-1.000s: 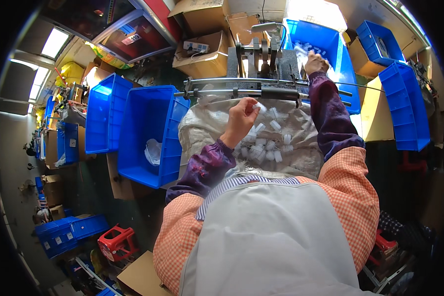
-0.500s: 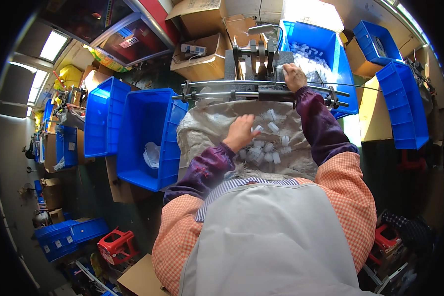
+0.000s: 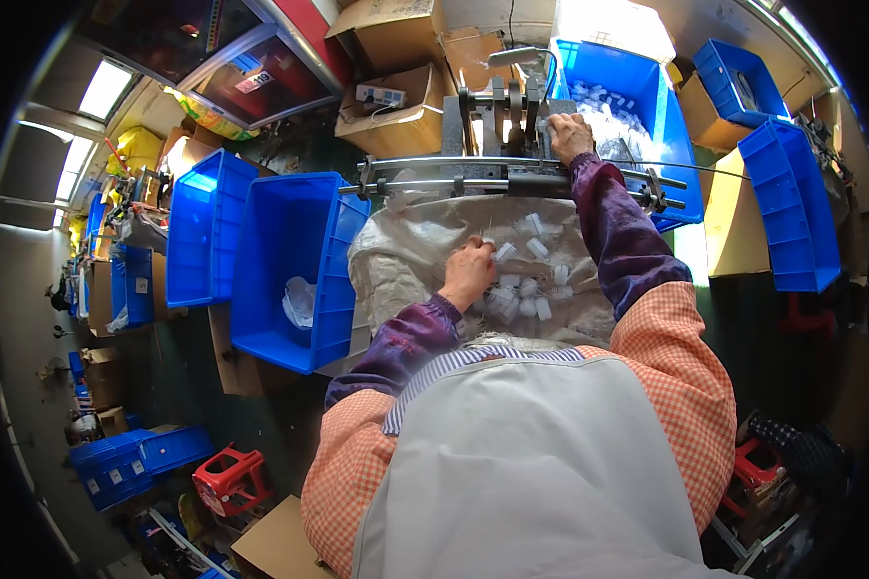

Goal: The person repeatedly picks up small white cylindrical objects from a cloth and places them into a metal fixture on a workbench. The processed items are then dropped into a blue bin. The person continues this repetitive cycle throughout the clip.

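My left hand (image 3: pixel 469 274) is over the beige cloth (image 3: pixel 391 241) on my lap, its fingers pinched together. A whitish bit shows at its fingertips, looking like one of the small translucent plastic pieces (image 3: pixel 538 248) scattered beside it. Several more lie in a loose heap just right of that hand. Farther off, my right hand (image 3: pixel 572 138) rests at the right side of a dark metal bench machine (image 3: pixel 497 121), fingers curled down. What those fingers hold, if anything, is hidden. Metal rods (image 3: pixel 444 185) cross the machine's near side, close below my right wrist.
Right of the machine stands a blue bin (image 3: pixel 679 125) with many similar pieces inside. To the left is another blue bin (image 3: pixel 270 217) with a clear plastic bag (image 3: pixel 299 302) in it. Cardboard boxes (image 3: pixel 396 121) stand behind; a red stool (image 3: pixel 230 481) is at lower left.
My left hand has drawn its spread fingers together into a pinch over the cloth. My right hand has shifted slightly left and away from me at the machine, its fingers curling lower.
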{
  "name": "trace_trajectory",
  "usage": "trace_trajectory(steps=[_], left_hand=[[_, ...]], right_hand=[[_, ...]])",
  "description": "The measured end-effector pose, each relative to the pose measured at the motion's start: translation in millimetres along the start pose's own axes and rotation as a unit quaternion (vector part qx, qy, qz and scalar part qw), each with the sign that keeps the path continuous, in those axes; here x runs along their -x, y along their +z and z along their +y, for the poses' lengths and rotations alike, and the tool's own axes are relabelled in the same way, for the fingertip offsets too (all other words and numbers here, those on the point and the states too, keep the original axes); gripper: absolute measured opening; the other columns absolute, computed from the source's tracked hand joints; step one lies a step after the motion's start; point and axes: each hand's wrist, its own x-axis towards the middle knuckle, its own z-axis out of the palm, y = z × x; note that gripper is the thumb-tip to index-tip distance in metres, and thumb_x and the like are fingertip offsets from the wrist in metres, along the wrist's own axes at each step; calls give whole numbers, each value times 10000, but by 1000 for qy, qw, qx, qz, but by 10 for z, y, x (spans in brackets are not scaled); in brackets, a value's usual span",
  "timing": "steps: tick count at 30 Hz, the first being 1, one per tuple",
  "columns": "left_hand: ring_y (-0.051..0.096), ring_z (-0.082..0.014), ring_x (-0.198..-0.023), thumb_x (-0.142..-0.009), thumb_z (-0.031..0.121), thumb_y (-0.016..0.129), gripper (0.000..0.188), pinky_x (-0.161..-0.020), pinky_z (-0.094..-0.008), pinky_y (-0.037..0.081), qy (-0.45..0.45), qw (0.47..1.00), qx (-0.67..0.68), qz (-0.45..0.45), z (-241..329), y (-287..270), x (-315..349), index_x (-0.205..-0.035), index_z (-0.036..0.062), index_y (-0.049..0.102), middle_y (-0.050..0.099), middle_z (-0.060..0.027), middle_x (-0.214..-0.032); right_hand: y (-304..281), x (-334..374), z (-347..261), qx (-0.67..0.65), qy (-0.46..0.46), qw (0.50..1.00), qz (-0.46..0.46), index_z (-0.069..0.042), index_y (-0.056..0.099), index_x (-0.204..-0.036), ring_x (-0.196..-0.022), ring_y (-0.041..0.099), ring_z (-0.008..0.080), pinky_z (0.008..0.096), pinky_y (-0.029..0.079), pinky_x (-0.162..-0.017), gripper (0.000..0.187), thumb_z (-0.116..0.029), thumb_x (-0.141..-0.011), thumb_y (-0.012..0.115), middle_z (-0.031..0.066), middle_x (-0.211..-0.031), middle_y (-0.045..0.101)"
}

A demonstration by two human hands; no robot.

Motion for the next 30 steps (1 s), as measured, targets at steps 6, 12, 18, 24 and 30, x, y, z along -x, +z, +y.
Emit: trace_trajectory(steps=[6,12,18,24,30], left_hand=[[580,-292,-843,-728,140,572,241,-739,-407,444,-25,999,-7,27,-19,0,-11,-966,127,612,539,-100,-956],[576,-277,-815,-742,171,580,211,-725,-397,415,-20,999,-19,44,-18,-28,-6,-947,155,624,539,-90,-925],[569,-264,-789,-759,174,571,157,-701,-387,403,-13,997,-29,69,36,-101,-9,-906,147,619,535,-83,-895],[545,-258,-825,-767,140,571,135,-705,-364,407,2,997,17,70,167,-172,-52,-894,117,612,526,-87,-885],[511,-289,-832,-793,103,572,104,-722,-363,418,22,988,94,123,225,-297,-127,-890,105,608,530,-102,-827]], right_hand=[[53,-68,21,-14,39,999,-35,-158,602,-985,-1041,499,243,407,352,-894,208,-252,-820,518,23,-1006,604],[-38,-18,48,66,124,989,-52,-202,611,-1039,-1086,476,235,458,303,-932,271,-322,-812,522,15,-1092,580],[-154,192,-20,63,101,993,-22,-137,635,-953,-1091,397,250,429,281,-918,289,-345,-781,534,52,-1086,532],[14,140,-297,68,83,994,-7,-136,627,-935,-1045,415,263,422,301,-868,249,-309,-792,519,70,-1029,533],[70,92,-642,104,76,992,-12,-157,602,-1004,-1039,415,255,417,300,-856,282,-276,-760,526,57,-1021,528]])
